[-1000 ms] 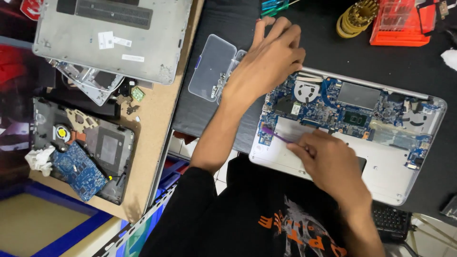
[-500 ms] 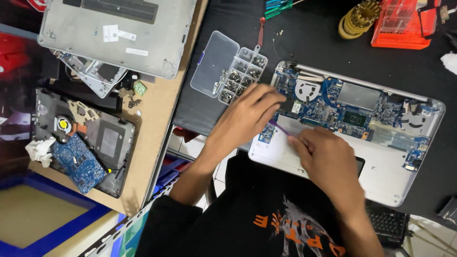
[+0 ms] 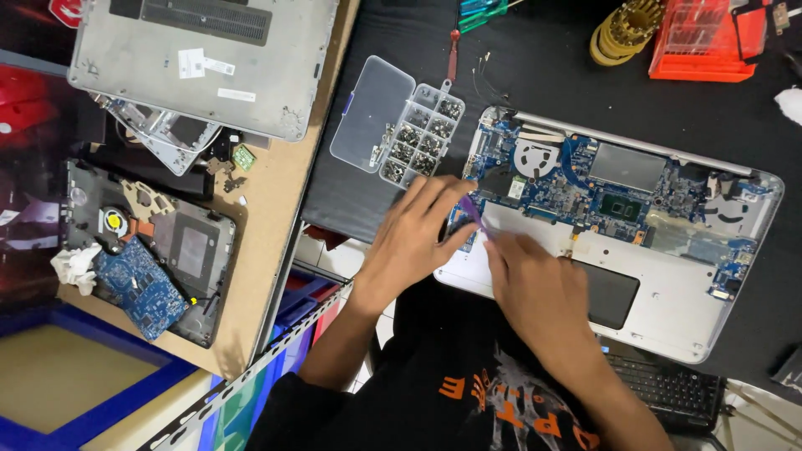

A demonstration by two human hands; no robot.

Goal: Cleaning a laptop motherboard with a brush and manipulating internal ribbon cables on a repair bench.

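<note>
An opened silver laptop [image 3: 668, 309] lies on a black mat with its blue mainboard [image 3: 585, 188] and fan exposed. My left hand [image 3: 409, 242] rests at the laptop's near left corner, fingers curled by the board's edge. My right hand [image 3: 535, 292] sits just beside it over the palm rest and pinches a thin purple tool [image 3: 472, 213], whose tip points at the board's left end. A clear compartment box [image 3: 409, 134] with several small screws stands open just beyond my left hand.
A grey laptop bottom cover [image 3: 209, 58] lies at the far left on a wooden board. Another dismantled laptop [image 3: 150, 250] with a loose blue board lies below it. An orange plastic case [image 3: 702, 42], a brass-coloured part [image 3: 626, 29] and screwdrivers [image 3: 480, 12] lie at the back. A black keyboard [image 3: 668, 384] sits near my body.
My left hand has drawn back from the far side of the screw box to the laptop's near left corner, beside my right hand. The screw box now shows fully.
</note>
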